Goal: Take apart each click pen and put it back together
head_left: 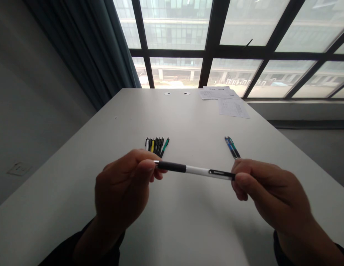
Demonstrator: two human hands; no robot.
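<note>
A white and black pen (196,170) is held level above the table between both hands. My left hand (124,184) pinches its tip end, beside the black grip. The black clip end is between the thumb and fingers of my right hand (272,192). Beyond my left hand lies a row of several pens (157,145), mostly black, with a white, a yellow and a green one among them. Past my right hand are a blue pen (230,146) and a green pen (234,146) side by side, their lower ends partly hidden.
The white table (188,122) reaches back to a large window. Printed papers (233,108) lie at its far right corner, and two round white fittings are near the far edge. A dark blue curtain (94,48) hangs at the left, above a wall socket (20,169).
</note>
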